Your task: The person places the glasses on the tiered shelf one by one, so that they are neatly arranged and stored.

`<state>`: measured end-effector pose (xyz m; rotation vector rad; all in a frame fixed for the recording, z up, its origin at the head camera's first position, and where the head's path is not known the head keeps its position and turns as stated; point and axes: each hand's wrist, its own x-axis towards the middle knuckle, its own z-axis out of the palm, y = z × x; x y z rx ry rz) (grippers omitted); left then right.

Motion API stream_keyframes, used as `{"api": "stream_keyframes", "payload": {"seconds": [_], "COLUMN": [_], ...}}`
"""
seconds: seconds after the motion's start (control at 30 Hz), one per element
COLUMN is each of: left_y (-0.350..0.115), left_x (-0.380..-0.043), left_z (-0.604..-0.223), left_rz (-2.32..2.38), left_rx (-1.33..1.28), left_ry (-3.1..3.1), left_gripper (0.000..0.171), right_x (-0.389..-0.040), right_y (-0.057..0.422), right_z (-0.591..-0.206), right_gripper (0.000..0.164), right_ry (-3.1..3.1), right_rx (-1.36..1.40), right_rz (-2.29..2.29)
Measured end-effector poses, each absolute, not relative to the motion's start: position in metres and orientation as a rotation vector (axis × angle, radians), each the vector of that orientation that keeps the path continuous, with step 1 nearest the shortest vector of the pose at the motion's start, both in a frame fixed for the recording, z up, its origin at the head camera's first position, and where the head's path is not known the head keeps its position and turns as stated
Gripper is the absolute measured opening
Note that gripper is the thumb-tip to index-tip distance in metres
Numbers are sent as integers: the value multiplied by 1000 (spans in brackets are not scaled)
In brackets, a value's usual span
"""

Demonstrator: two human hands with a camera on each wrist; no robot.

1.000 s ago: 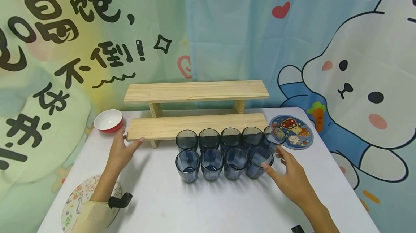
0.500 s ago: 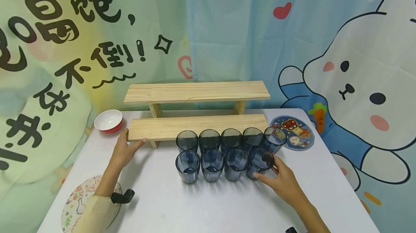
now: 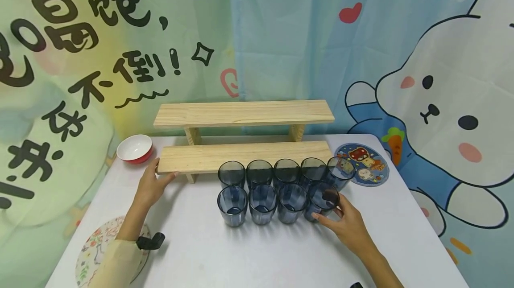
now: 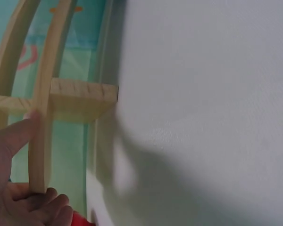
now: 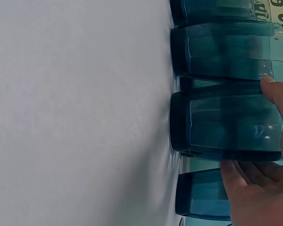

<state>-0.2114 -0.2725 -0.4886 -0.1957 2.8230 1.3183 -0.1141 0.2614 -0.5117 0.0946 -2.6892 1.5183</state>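
My left hand (image 3: 149, 187) grips the left end of the lower board of a two-tier wooden stand (image 3: 192, 158). In the left wrist view the thumb lies on one face of the board (image 4: 40, 155) and the fingers curl at its end. Two rows of dark blue-tinted glasses stand upright in front of the stand. My right hand (image 3: 350, 224) holds the front row's rightmost glass (image 3: 317, 205). The right wrist view has the thumb on one side of this glass (image 5: 226, 122) and fingers on the other; its base is at the table surface. Another glass (image 3: 340, 173) stands just behind it.
A red bowl with a white inside (image 3: 134, 147) sits at the back left. Under the left forearm lies a round patterned mat (image 3: 93, 252). Another round mat, blue with cartoon figures (image 3: 371, 174), lies at the back right. A printed curtain (image 3: 273, 34) hangs behind the white table (image 3: 241, 261).
My right hand has moved slightly left and closed round the front right glass. The left hand has stayed at the board's end, its fingers shifting a little. The glasses stand where they were.
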Motion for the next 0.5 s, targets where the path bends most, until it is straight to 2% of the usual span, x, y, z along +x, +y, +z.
{"api": "stream_keyframes", "payload": {"seconds": [0.5], "left_y": [-277], "left_x": [-211], "left_z": [-489], "left_rz": [1277], "left_rx": [-172], "left_ry": [2853], "left_gripper": [81], "right_x": [-111], "right_y": [263], "right_z": [-513], "right_gripper": [79], "right_ry": [-2691], "right_rx": [62], "right_rz": [1517]}}
